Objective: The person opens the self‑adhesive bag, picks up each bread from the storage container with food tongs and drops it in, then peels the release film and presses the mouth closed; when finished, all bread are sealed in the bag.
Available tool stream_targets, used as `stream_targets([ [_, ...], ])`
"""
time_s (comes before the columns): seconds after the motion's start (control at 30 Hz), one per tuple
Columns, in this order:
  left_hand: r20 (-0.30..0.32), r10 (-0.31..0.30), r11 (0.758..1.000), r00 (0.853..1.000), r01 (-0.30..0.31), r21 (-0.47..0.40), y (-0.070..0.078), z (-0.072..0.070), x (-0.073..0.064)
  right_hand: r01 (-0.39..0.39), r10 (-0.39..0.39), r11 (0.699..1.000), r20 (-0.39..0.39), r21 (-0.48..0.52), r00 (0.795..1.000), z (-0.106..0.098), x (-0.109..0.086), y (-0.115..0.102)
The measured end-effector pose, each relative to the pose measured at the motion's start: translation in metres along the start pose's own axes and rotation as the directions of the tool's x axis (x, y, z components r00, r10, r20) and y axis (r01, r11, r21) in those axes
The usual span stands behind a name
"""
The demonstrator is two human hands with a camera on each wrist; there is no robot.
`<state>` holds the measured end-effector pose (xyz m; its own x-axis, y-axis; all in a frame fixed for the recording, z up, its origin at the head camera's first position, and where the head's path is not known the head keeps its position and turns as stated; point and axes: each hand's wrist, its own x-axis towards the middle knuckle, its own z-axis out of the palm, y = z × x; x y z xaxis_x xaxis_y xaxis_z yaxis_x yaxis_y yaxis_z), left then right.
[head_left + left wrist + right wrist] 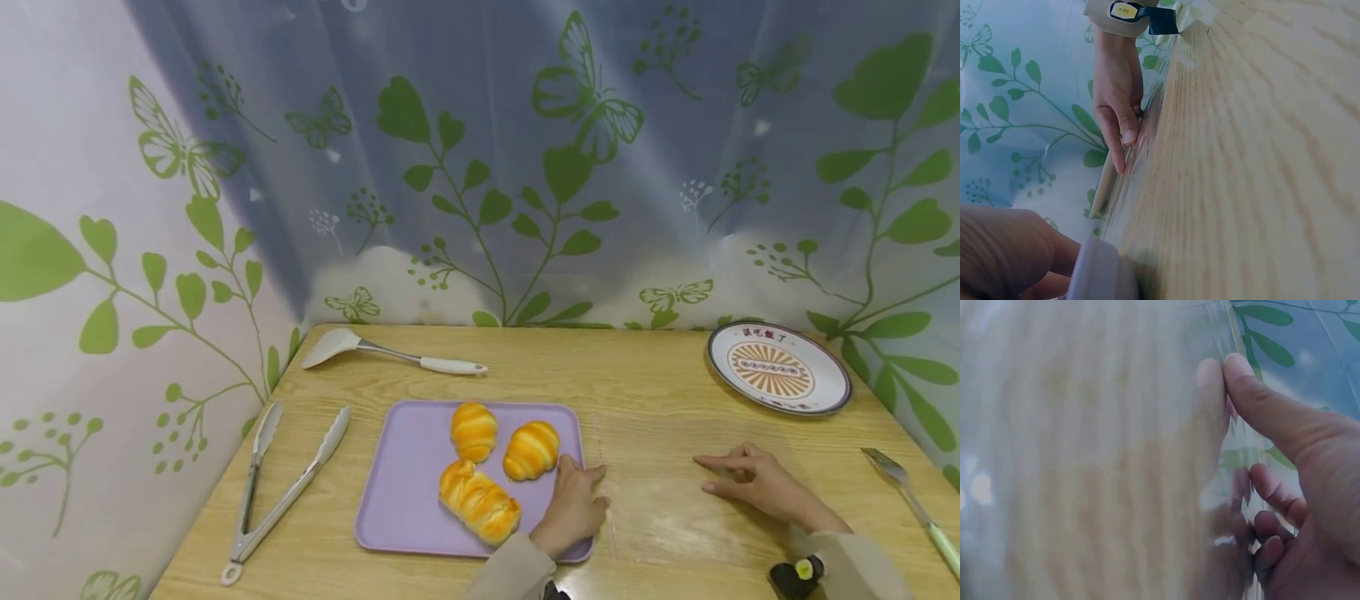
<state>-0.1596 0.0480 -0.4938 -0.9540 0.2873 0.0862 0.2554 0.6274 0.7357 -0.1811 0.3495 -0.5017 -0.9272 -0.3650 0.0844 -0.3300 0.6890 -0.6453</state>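
Touches right rim of lilac tray (408,483), set on table (660,358) beside tongs (288,497), with left hand (568,510); cannot tell if pinching. Carries nothing in right hand (765,487), with thumb and forefinger parted. Best to keep level against rolling breads (480,502).

From my head view the left hand (572,504) covers part of the right rim of the tray (408,479), so I can't see how its fingers sit there, and the left wrist camera crops both. The fork (941,543) loses its handle's end at my right edge. My right wrist feed blurs the tabletop (1085,506) and cuts off the right hand (768,483); lettering on the near rim of the plate (776,367) is too small to read.
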Motion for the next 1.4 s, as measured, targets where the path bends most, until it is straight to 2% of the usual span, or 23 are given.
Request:
stream_targets([
  [0.23, 0.026, -0.035, 0.999, 0.999, 0.035, 0.003, -0.003, 0.001, 0.001, 0.102, -0.102, 0.995, -0.044, 0.014, 0.994, 0.002, 0.001, 0.005],
  [0.33, 0.033, -0.051, 0.999, 0.998, 0.051, 0.007, -0.003, 0.001, 0.000, 0.144, -0.144, 0.990, -0.070, -0.011, 0.987, 0.004, 0.002, 0.006],
  [0.63, 0.021, -0.014, 1.000, 1.000, 0.014, 0.002, -0.001, 0.001, -0.003, 0.120, -0.135, 0.987, -0.144, -0.105, 0.980, 0.000, -0.002, 0.001],
  [0.77, 0.020, -0.015, 1.000, 1.000, 0.015, -0.001, -0.001, 0.002, -0.001, 0.175, -0.209, 0.970, -0.204, -0.171, 0.956, -0.004, 0.000, -0.002],
  [0.87, 0.025, -0.018, 1.000, 1.000, 0.019, -0.004, -0.002, 0.002, -0.001, 0.244, -0.297, 0.942, -0.233, -0.231, 0.926, -0.005, 0.002, -0.002],
  [1.07, 0.028, -0.016, 1.000, 0.999, 0.016, 0.016, -0.003, 0.001, -0.001, 0.378, -0.464, 0.862, -0.225, -0.338, 0.857, -0.005, 0.005, 0.002],
  [1.17, 0.034, -0.026, 1.000, 0.999, 0.025, 0.014, -0.002, 0.001, -0.001, 0.418, -0.505, 0.842, -0.226, -0.343, 0.833, -0.004, 0.005, 0.003],
  [1.27, 0.034, -0.019, 1.000, 0.999, 0.018, 0.023, -0.002, 0.001, 0.000, 0.404, -0.498, 0.848, -0.252, -0.344, 0.830, -0.003, 0.003, 0.000],
  [1.4, 0.032, 0.005, 0.999, 0.999, -0.007, 0.045, -0.002, 0.000, 0.001, 0.350, -0.461, 0.864, -0.290, -0.361, 0.839, -0.001, 0.001, -0.006],
])
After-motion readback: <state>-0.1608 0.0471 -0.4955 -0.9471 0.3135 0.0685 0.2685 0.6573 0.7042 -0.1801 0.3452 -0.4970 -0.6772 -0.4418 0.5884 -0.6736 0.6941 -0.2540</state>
